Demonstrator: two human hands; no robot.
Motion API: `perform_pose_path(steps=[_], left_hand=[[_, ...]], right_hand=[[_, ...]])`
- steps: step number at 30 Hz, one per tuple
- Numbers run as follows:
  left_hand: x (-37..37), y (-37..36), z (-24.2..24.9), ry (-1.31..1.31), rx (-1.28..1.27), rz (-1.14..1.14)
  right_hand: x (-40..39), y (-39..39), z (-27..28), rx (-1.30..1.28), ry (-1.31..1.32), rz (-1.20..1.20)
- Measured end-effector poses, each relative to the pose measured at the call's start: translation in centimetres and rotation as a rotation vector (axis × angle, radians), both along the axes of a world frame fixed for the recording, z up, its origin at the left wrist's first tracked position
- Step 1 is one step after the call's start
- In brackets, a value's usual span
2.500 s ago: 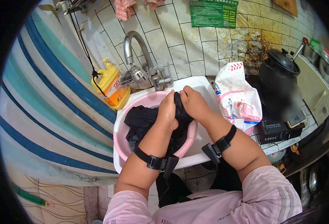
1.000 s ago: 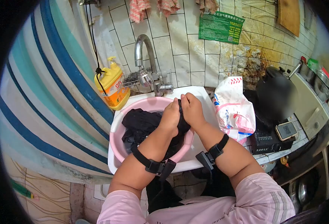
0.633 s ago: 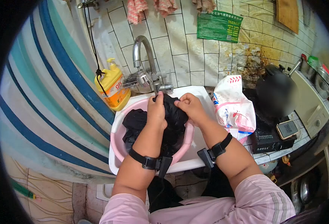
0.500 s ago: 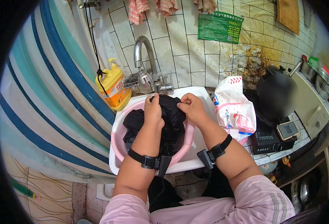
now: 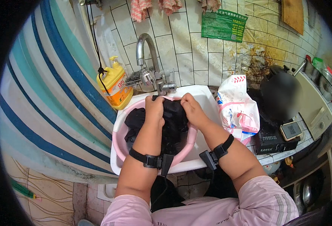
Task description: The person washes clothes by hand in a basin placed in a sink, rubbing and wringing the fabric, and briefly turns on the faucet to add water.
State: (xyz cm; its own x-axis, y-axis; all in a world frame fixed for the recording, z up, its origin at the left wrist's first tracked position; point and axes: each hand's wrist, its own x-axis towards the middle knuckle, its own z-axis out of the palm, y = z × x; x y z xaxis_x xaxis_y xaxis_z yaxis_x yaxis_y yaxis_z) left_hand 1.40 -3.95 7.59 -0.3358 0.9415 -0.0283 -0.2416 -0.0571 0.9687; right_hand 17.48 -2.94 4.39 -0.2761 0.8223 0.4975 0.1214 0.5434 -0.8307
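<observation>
Black wet-looking cloth lies bunched in a pink basin, which stands in the white sink. My left hand is closed on the cloth near the top of the basin. On the other side, my right hand pinches the cloth's upper right edge, with its fingers pressed together. Between the two hands a part of the cloth is held up. Some of the cloth is hidden behind my left forearm.
A metal faucet rises behind the basin. To the left stands a yellow detergent bottle beside a striped curtain. On the right are a white plastic bag, a black stove and a phone.
My right hand has turned slightly and its fingers have closed more tightly on the cloth edge. The cloth between my hands has shifted a little. The camera view has moved slightly.
</observation>
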Motion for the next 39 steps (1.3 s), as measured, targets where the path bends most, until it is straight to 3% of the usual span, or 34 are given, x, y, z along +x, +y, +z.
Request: perform_pose_path(steps=[2,4,5,6,9,10,13,17,20,22,23,25,26,28,29,30,31,32,34,36,37,38,39], left_hand=[[-0.2,0.4,-0.3,0.023,-0.057,0.026],[-0.3,1.2,-0.8,0.256,-0.220,0.217],[-0.5,1.4,-1.2,0.255,-0.221,0.217],[-0.3,0.9,-0.6,0.268,-0.196,0.212],[-0.3,0.6,-0.2,0.227,-0.159,0.184],[-0.3,0.7,-0.2,0.175,-0.145,0.158],[-0.2,0.6,-0.1,0.182,-0.155,0.138],[0.0,0.3,0.0,0.220,-0.125,0.123],[0.1,0.3,-0.2,0.194,-0.070,0.069],[0.3,0.1,0.0,0.141,0.009,0.057],[0.2,0.0,0.1,0.145,0.010,0.055],[0.1,-0.4,0.3,0.127,0.013,0.010],[-0.1,-0.1,-0.1,0.130,0.007,0.007],[0.1,0.0,0.5,0.244,-0.096,-0.190],[0.5,-0.4,0.4,0.247,-0.194,-0.261],[1.4,-1.1,1.0,0.250,-0.195,-0.263],[2.3,-1.6,1.3,0.094,-0.251,-0.312],[2.8,-1.9,1.3,-0.062,-0.307,-0.360],[3.8,-2.7,1.8,-0.054,-0.263,-0.463],[4.9,-3.7,2.6,0.164,-0.284,-0.352],[4.0,-2.1,1.0,0.206,-0.219,-0.546],[3.9,-1.0,-0.9,0.205,-0.217,-0.549],[4.0,-0.8,-1.5,0.332,-0.111,-0.384]], right_hand=[[-0.3,0.0,-0.7,0.089,-0.016,0.032],[-0.7,-0.8,-0.6,0.096,-0.159,0.235],[-0.7,-0.8,-0.9,0.150,-0.327,0.257],[-0.7,-1.1,-0.8,0.150,-0.328,0.258],[-1.0,-1.9,-0.2,0.132,-1.032,0.324],[-1.2,-2.7,0.7,0.132,-1.035,0.326],[-1.9,-4.0,2.1,0.093,-1.533,0.380],[-2.3,-3.6,2.0,0.127,-1.621,0.453],[-1.8,-3.4,2.2,0.107,-1.528,0.555],[-0.9,-2.6,1.0,0.054,-1.134,0.483],[-0.6,-1.9,0.4,0.054,-1.130,0.480],[-0.3,-0.5,-0.8,0.052,-0.559,0.358],[-0.3,0.2,-1.3,0.045,-0.554,0.356],[-0.5,1.4,-1.1,-0.317,0.015,0.208],[-0.3,1.8,-1.1,-0.318,0.019,0.206],[0.0,1.8,-0.5,-0.456,0.276,0.217],[0.3,1.7,0.0,-0.590,0.534,0.225],[0.4,1.7,0.3,-0.589,0.536,0.222],[0.7,1.5,1.1,-0.516,0.898,0.182],[0.8,1.6,1.3,-0.464,0.972,0.081],[0.9,1.9,1.1,-0.475,0.973,-0.005],[1.0,2.1,0.9,-0.485,0.975,-0.091],[0.9,1.7,1.2,-0.506,0.942,-0.118]])
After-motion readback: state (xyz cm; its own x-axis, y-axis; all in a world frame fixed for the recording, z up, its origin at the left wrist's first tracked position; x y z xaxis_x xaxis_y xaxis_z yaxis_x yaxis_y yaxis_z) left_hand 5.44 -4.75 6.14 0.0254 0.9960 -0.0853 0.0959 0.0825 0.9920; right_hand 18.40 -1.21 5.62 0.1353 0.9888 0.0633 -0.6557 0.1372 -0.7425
